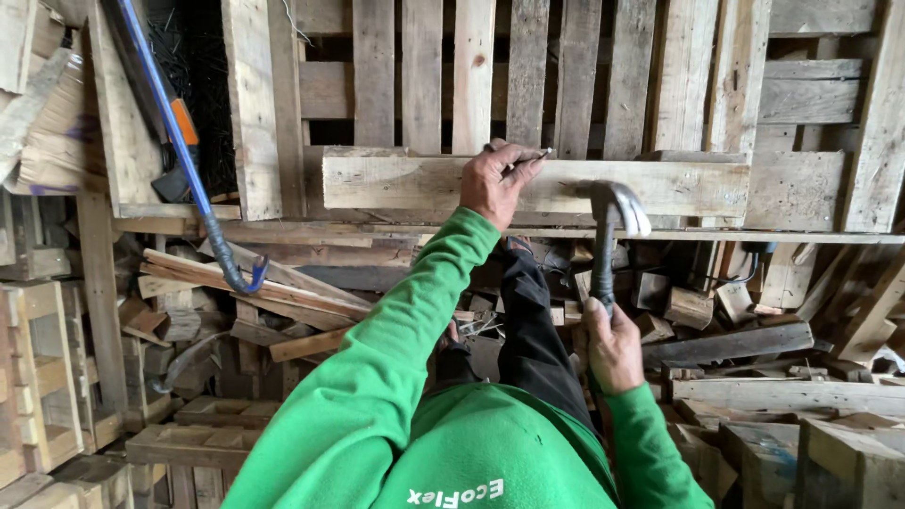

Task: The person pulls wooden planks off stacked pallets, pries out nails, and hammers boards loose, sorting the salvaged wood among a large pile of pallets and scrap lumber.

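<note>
While I look down past my green sleeves, this is how things stand:
Left hand: my left hand (495, 184) rests on the top edge of the plank, fingers pinched together on a nail (535, 157).
Right hand: my right hand (611, 344) is clamped round the handle of a claw hammer (613, 221), its head raised just beside the nail.
Plank: a pale wooden plank (405, 184) lies across the pallet (566, 75) in front of me.
Left side: a blue pry bar (179, 141) leans against the boards.
Below: scrap wood blocks (688, 306) lie heaped.
</note>
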